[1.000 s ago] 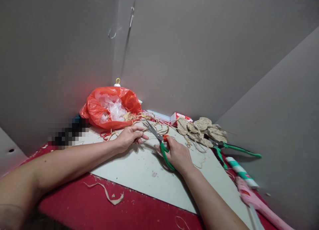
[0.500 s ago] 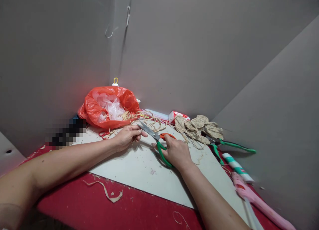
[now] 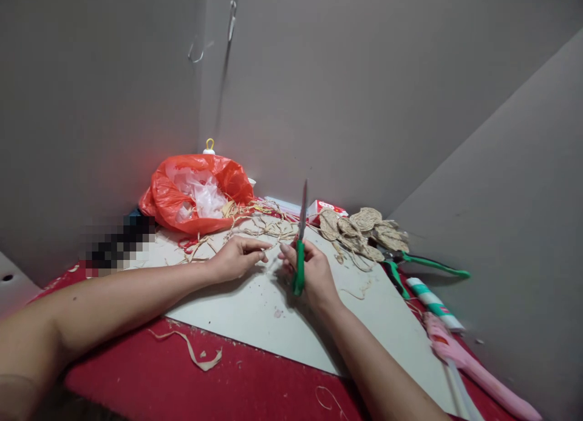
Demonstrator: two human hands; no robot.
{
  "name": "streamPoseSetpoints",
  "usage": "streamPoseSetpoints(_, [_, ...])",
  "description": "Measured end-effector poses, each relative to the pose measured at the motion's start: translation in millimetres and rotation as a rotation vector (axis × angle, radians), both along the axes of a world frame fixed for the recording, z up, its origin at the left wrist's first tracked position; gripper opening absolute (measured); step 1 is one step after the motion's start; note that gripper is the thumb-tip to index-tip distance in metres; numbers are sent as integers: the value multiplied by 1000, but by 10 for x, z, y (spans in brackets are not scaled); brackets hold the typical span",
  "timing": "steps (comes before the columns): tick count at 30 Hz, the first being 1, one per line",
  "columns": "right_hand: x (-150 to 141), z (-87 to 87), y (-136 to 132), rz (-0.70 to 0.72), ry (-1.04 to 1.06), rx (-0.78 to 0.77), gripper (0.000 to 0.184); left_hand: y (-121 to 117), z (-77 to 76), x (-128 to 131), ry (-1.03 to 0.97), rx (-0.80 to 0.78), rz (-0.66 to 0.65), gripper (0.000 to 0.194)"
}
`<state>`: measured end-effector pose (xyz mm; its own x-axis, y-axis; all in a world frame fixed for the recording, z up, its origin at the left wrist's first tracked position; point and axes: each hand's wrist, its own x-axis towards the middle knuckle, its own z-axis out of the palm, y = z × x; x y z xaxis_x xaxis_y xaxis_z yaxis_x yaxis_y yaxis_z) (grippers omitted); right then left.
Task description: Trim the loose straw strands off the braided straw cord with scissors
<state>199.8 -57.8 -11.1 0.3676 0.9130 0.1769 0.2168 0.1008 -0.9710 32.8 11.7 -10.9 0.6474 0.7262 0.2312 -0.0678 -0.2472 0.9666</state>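
Note:
My right hand (image 3: 310, 274) is closed round green-handled scissors (image 3: 300, 239), whose shut blades point straight up. My left hand (image 3: 237, 258) rests on the pale board (image 3: 255, 305) with its fingers pinched together on a thin straw-coloured strand that is hard to make out. The two hands almost touch, fingertip to fingertip. Loose raffia strands (image 3: 259, 223) lie just beyond them.
An orange plastic bag (image 3: 195, 193) sits in the far corner. Woven raffia discs (image 3: 364, 229), green-handled pliers (image 3: 423, 264), a red and white box (image 3: 325, 208), a striped tube (image 3: 432, 302) and a pink tool (image 3: 473, 372) lie right. Scraps (image 3: 195, 354) litter the red cloth (image 3: 228, 384). Grey walls enclose the table.
My right hand has turned the scissors from lying open and slanted towards the left to standing upright with blades shut. My left hand has stayed in place, pinching.

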Motion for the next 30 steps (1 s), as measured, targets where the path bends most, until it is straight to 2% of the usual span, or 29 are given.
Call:
streamPoseSetpoints(2, [-86, -3, -1, 21, 133, 18, 43, -39, -45, -8, 44, 186, -24, 27])
streamPoseSetpoints(4, [-124, -20, 2, 10, 126, 39, 40, -75, -74, -24, 103, 332, -34, 28])
streamPoseSetpoints(6, [-120, -35, 6, 6, 88, 48, 37, -95, -82, -36, 157, 389, -32, 27])
streamPoseSetpoints(9, [-80, -31, 8, 14, 78, 69, 36, -90, -63, -29, 175, 290, -41, 25])
streamPoseSetpoints(12, [-48, 9, -2, -5, 84, 119, 36, -69, -21, -8, 144, 97, -144, 24])
streamPoseSetpoints(14, [-43, 43, -14, -22, 71, 142, 35, -65, 10, -2, 135, 10, -225, 23])
streamPoseSetpoints(16, [-49, 72, -27, -27, 49, 133, 36, -73, 32, -3, 139, -53, -247, 19])
streamPoseSetpoints(19, [-63, 92, -37, -22, 28, 116, 37, -88, 32, 1, 127, -168, -212, 16])
streamPoseSetpoints(22, [-65, 82, -33, -10, 5, 124, 37, -99, 9, 17, 108, -272, -193, 23])
streamPoseSetpoints(25, [-31, 57, -21, -16, -40, 104, 39, -104, 19, 25, 100, -282, -166, 26])
streamPoseSetpoints(27, [26, 35, -10, -43, -136, 96, 38, -97, 47, 22, 86, -262, -118, 24])
streamPoseSetpoints(30, [163, -6, 7, -119, -449, 102, 35, -56, 80, 16, 41, -245, 0, 15])
